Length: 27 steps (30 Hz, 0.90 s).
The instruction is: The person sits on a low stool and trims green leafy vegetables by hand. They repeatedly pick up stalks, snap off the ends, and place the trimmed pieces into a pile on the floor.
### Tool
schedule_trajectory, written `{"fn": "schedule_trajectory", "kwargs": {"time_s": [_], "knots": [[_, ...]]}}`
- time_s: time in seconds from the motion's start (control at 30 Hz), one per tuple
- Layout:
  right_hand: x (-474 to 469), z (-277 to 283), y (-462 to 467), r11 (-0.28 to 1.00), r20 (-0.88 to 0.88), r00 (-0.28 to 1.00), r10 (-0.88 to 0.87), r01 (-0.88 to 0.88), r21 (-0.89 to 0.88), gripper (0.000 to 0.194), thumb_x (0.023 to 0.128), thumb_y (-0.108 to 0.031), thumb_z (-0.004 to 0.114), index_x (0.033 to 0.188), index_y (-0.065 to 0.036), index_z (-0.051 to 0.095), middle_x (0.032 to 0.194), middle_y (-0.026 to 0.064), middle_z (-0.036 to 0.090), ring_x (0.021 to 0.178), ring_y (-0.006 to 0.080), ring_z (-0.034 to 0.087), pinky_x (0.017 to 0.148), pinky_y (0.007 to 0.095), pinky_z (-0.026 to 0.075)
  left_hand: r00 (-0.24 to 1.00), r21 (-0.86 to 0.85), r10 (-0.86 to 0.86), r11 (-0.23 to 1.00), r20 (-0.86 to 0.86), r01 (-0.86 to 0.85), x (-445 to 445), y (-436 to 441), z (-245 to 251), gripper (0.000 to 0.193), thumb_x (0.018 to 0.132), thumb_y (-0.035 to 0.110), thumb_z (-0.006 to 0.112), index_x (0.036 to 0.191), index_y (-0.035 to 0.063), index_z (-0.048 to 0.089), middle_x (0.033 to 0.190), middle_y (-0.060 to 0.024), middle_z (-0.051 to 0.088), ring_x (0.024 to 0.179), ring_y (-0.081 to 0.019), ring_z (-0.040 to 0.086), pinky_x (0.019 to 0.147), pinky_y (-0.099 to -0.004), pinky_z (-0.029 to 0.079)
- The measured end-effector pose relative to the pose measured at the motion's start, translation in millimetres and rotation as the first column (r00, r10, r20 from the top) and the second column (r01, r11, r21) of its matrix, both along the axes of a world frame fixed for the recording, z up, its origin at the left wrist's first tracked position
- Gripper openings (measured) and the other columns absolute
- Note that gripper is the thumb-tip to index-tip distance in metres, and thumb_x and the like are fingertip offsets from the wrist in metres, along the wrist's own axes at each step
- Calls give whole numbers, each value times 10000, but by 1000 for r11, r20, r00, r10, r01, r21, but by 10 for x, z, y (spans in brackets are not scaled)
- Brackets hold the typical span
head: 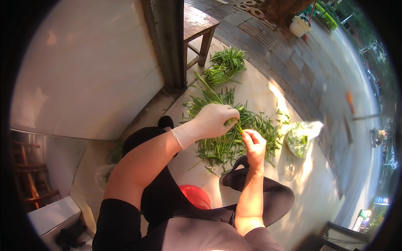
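My left hand, in a thin white glove, is closed around some green vegetable stalks. Bare, my right hand pinches a thin green stem between thumb and fingertips, just below the glove. That stem runs between both hands. Under them a loose pile of leafy greens, with long narrow leaves like water spinach, spreads over the pale tiled floor. Farther off lies a thicker bundle of the same greens. To the right of the pile stands a clear plastic bag with green pieces inside.
A wooden table or stool stands beyond a dark post. Red plastic shows beneath my legs. A paved walkway runs along the right, with a pale bucket near a tree trunk. Wooden chairs are at left.
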State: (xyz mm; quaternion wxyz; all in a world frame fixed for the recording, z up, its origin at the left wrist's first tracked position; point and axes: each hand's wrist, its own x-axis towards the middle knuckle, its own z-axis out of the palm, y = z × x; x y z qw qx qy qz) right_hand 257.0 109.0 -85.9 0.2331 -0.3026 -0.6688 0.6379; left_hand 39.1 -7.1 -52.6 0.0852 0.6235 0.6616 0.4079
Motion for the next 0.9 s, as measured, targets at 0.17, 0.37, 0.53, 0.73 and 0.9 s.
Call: {"fn": "schedule_trajectory", "kwargs": {"time_s": [0.17, 0.37, 0.53, 0.73, 0.9], "knots": [[-38, 38, -12, 999, -31, 999, 34, -34, 1, 158, 1021, -92, 759, 1117, 33, 760, 967, -4, 713, 850, 67, 618, 769, 227, 501, 998, -165, -57, 985, -14, 54, -9, -13, -1, 182, 895, 140, 783, 1072, 107, 758, 936, -102, 734, 880, -354, 722, 754, -450, 581], [67, -388, 105, 971, -136, 990, 33, -64, -228, 194, 1014, -133, 775, 1154, 1, 762, 965, -2, 716, 849, 79, 628, 789, 235, 497, 997, -85, 76, 994, 24, -74, 59, 37, 8, 98, 860, 107, 740, 952, 122, 770, 972, -87, 757, 882, -353, 734, 763, -436, 589], [344, -1771, 794, 785, 150, 790, -595, 611, -105, 320, 1070, -203, 641, 1349, -56, 696, 1077, 67, 747, 1020, 256, 719, 952, 418, 557, 777, -37, 279, 949, 565, -315, -410, 33, 224, 102, 954, 95, 774, 1020, 22, 801, 1006, -77, 736, 968, -183, 700, 915, -301, 530], [656, -3530, 564, 935, 610, 709, -354, 266, 234, 413, 993, -191, 628, 1348, 8, 697, 1274, 236, 742, 1194, 392, 698, 1058, 448, 529, 655, -161, 401, 904, 641, -396, -784, -109, 380, 139, 1052, 119, 717, 1108, 25, 804, 1027, -43, 809, 931, -101, 731, 839, -232, 579], [-21, -3908, 227, 974, 641, 741, -201, 82, 211, 429, 1006, -162, 600, 1389, 16, 676, 1418, 264, 675, 1317, 409, 651, 1127, 462, 506, 501, -155, 398, 876, 768, -457, -971, -48, 403, 139, 1036, 93, 714, 1124, 3, 774, 974, -67, 789, 953, -135, 762, 877, -273, 595]]}}
